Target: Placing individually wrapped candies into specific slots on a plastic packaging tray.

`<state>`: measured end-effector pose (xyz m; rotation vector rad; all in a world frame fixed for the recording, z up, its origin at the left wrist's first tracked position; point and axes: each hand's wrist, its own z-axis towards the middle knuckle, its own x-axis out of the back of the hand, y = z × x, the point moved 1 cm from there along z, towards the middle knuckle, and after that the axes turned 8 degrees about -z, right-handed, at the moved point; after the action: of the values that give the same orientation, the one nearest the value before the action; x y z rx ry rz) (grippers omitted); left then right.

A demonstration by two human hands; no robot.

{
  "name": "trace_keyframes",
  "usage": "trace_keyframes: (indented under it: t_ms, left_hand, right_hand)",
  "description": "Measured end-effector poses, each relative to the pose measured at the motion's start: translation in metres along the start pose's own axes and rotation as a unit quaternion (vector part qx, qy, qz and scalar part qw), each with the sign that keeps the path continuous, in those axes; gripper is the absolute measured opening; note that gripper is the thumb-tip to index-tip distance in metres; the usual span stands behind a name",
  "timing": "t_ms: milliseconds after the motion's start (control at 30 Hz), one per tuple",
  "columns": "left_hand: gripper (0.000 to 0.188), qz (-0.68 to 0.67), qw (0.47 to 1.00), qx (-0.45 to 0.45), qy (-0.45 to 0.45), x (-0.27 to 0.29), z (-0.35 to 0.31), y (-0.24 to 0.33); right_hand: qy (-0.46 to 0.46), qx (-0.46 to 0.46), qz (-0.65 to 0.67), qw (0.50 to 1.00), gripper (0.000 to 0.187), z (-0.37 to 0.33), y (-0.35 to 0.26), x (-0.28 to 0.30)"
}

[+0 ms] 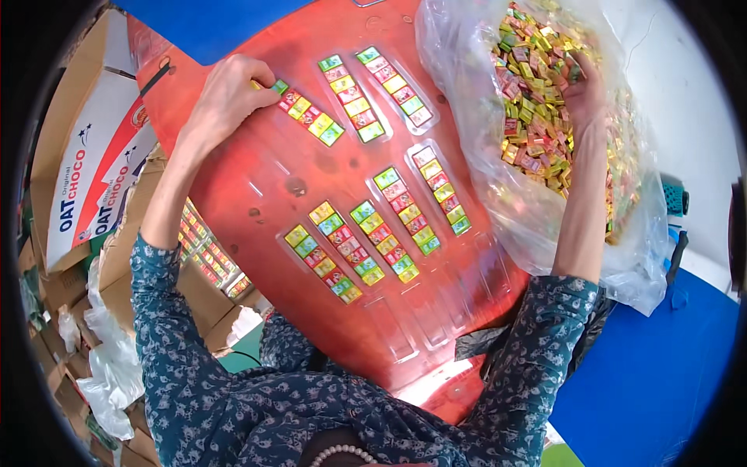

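Observation:
My left hand (232, 97) is at the far left of the red table, its fingers pinched on a small wrapped candy at the upper end of a candy row (309, 114). A green piece shows beside the fingertips. To the right, my right hand (585, 95) reaches into a clear plastic bag (486, 167) of loose small candies (537, 101) in yellow, pink and green wrappers. Its fingers curl among them; what they hold is hidden. Between the hands, two filled clear trays (352, 99) stand side by side, and several more filled trays (379, 241) lie nearer me.
Clear trays without candies (424, 319) lie at the near edge of the red table (233, 183). Blue surfaces (654, 350) flank it at right and far left. On the left are cardboard boxes (85, 156), white plastic wrap (113, 373) and a carton of filled rows (208, 253).

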<state>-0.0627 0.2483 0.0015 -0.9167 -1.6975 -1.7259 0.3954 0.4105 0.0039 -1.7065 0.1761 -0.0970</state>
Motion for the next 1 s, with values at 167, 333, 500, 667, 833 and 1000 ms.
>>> trace_keyframes:
  t_ms: [167, 333, 500, 667, 833, 1000]
  left_hand:
    - [0.020, -0.010, 1.000, 0.014, -0.003, -0.002, 0.001, -0.002]
    - [0.020, -0.011, 1.000, 0.026, -0.004, -0.005, 0.003, 0.000]
    - [0.020, 0.000, 1.000, 0.019, 0.010, 0.000, -0.008, -0.004]
    - [0.020, 0.014, 1.000, -0.015, 0.003, 0.003, -0.012, -0.012]
    - [0.022, 0.007, 0.999, -0.036, 0.010, 0.001, -0.016, -0.021]
    - [0.023, -0.006, 0.999, -0.048, 0.003, 0.000, -0.019, -0.024]
  right_hand:
    - [-0.004, 0.200, -0.407, 0.891, 0.026, -0.014, 0.013, -0.045]
    - [-0.041, 0.267, -0.625, 0.732, 0.025, 0.003, 0.021, -0.042]
    - [-0.078, 0.275, -0.548, 0.786, 0.023, -0.001, 0.032, -0.046]
    - [-0.090, 0.211, -0.588, 0.775, 0.026, -0.021, 0.025, -0.046]
    - [-0.063, 0.311, -0.697, 0.643, 0.025, -0.058, 0.011, -0.058]
    - [0.002, 0.270, -0.594, 0.758, 0.028, -0.069, 0.006, -0.055]
